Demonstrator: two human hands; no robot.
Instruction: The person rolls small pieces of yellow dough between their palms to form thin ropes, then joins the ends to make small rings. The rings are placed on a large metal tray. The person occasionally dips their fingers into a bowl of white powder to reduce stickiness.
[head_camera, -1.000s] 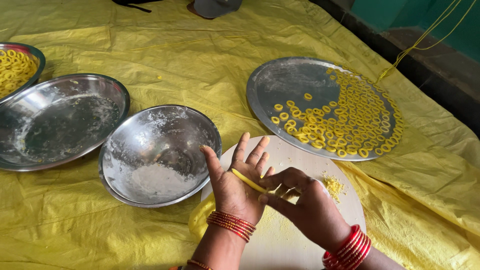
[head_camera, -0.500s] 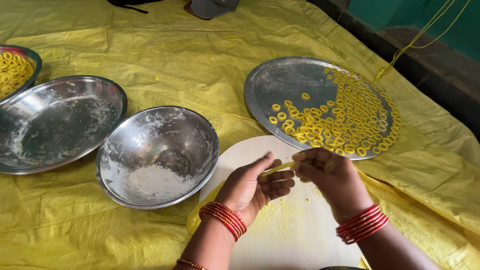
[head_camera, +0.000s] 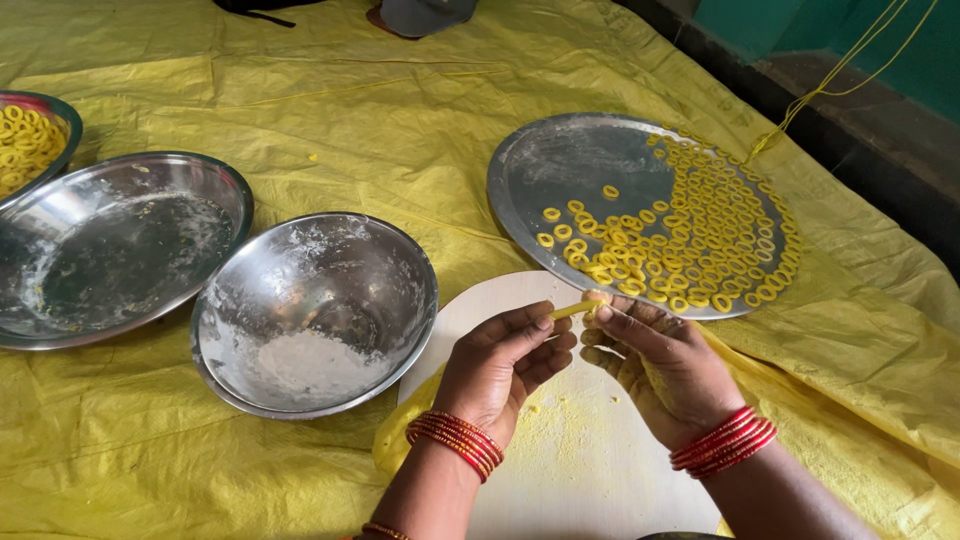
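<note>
My left hand (head_camera: 502, 366) and my right hand (head_camera: 663, 365) meet over a round white board (head_camera: 585, 470), each pinching one end of a thin yellow dough strip (head_camera: 574, 309). The right fingertips curl the strip's far end near the edge of a large steel plate (head_camera: 570, 170) that carries several small yellow dough rings (head_camera: 700, 230). Red bangles sit on both wrists. Yellow crumbs lie on the board under my hands.
A steel bowl (head_camera: 400, 262) with white flour in its bottom stands left of the board. Further left lies a wide steel dish (head_camera: 215, 180), and a bowl of yellow rings (head_camera: 68, 120) sits at the left edge. Yellow plastic sheeting (head_camera: 350, 110) covers the surface.
My hands have moved up the board toward the plate of rings. The left palm was open with the strip across it; now both hands pinch the strip at its ends.
</note>
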